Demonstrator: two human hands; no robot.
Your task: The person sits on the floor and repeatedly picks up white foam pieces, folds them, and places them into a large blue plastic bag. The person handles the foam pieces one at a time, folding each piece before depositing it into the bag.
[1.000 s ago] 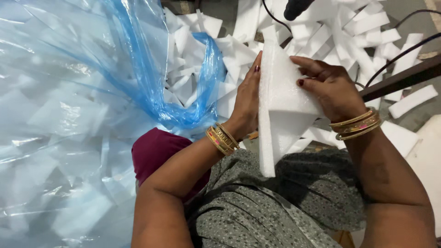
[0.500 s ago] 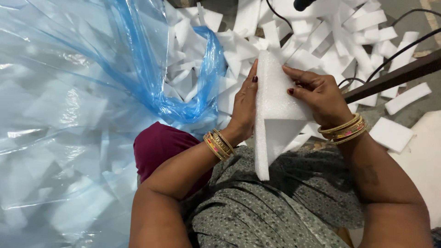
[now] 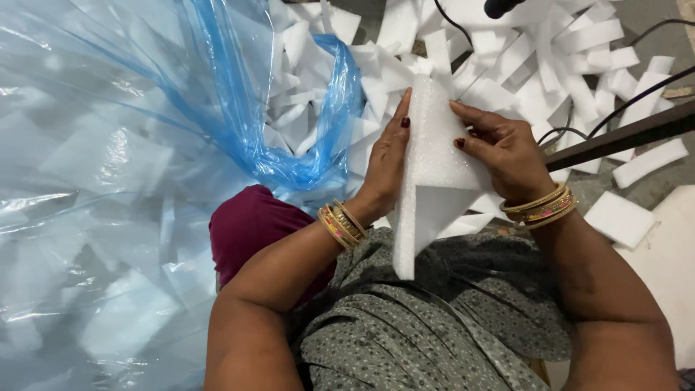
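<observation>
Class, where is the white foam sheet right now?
In the head view, the white foam sheet stands just right of centre, held between the left hand and right hand, above the grey patterned lap.

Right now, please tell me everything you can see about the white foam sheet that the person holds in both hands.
The white foam sheet looks thin, soft and finely bubbled, like packing foam. It appears folded lengthwise into a long, narrow shape, with the upper end rounded and the lower end cut straight. It stands nearly upright above the lap covered in grey dotted cloth. The left hand presses flat along its left edge, and the right hand grips its right side with fingertips on its face. Behind it lies a heap of loose white foam pieces.
</observation>
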